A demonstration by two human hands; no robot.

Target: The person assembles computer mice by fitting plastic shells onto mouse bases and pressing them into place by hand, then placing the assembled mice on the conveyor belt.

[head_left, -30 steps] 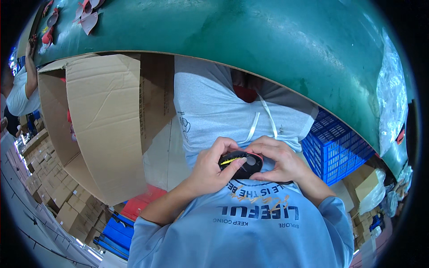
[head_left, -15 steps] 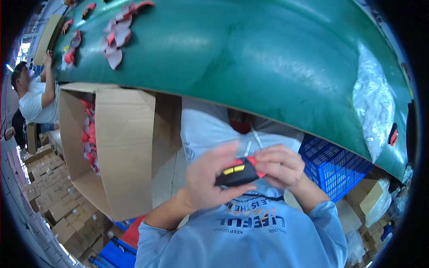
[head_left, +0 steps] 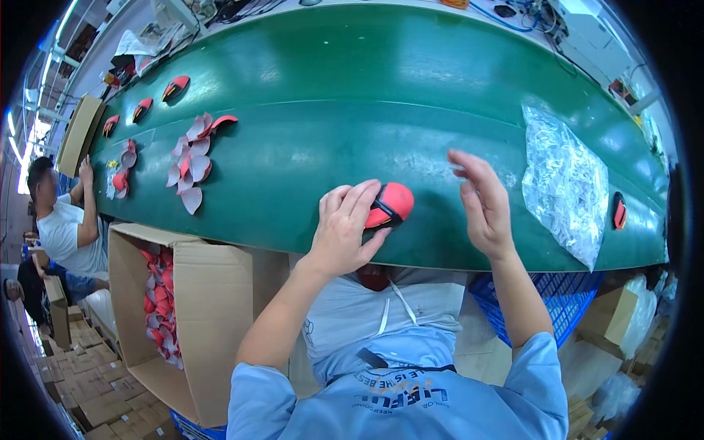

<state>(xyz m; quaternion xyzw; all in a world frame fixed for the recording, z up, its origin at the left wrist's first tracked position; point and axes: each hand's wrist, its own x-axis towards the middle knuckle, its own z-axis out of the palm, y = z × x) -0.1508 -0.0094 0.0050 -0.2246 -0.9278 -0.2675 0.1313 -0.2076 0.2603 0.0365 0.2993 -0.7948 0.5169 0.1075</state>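
Note:
On the green table in front of me lies a rounded red-and-black mouse-shaped piece. My left hand grips it from the left side, thumb at its near edge and fingers over its far left part. Those fingers hide much of its black left end. My right hand is raised over the table to the right of the piece, apart from it. Its fingers are spread, slightly blurred, and nothing is in them.
Loose red shells with grey insides lie left on the table, with several similar finished-looking pieces beyond. A clear plastic bag and another red-and-black piece are right. An open carton holds shells; a blue crate stands below the edge. Someone works far left.
The mouse-shaped piece went from above my lap up onto the table, red side now showing. My right hand let go of it and moved away to the right. My view has tilted up.

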